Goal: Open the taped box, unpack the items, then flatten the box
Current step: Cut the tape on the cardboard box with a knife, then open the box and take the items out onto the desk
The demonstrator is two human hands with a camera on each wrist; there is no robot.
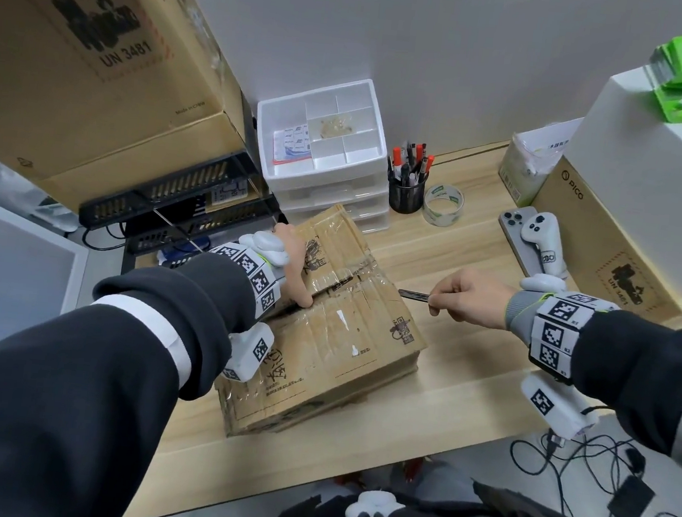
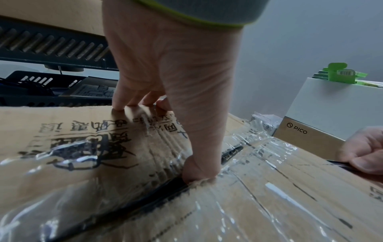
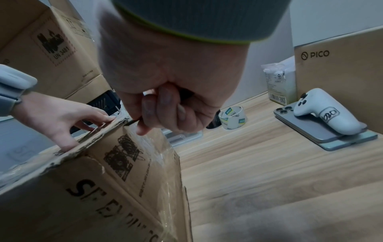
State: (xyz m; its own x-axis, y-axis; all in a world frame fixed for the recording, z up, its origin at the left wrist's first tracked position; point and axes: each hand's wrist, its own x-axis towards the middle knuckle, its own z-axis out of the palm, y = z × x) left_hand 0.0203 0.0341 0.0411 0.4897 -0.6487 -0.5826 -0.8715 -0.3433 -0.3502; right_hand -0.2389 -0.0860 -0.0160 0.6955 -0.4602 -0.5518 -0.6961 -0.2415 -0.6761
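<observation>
A worn brown cardboard box (image 1: 343, 342) wrapped in clear tape sits on the wooden desk (image 1: 472, 356). My left hand (image 1: 292, 266) rests on its far flap, thumb tucked into the dark slit of the centre seam (image 2: 145, 201) and fingers (image 2: 124, 101) hooked over the flap's far edge. At the right end of the seam, my right hand (image 1: 470, 297) pinches a thin dark blade (image 1: 413, 295), tip pointing at the box top. In the right wrist view the blade (image 3: 131, 122) meets the box's (image 3: 103, 188) upper corner. The contents are hidden.
Behind the box stand a white drawer unit (image 1: 325, 151), a pen cup (image 1: 406, 189) and a tape roll (image 1: 443, 205). A phone with a white controller (image 1: 539, 241) lies right, beside a PICO carton (image 1: 598, 235). A large carton (image 1: 91, 55) and black rack (image 1: 177, 199) crowd the left.
</observation>
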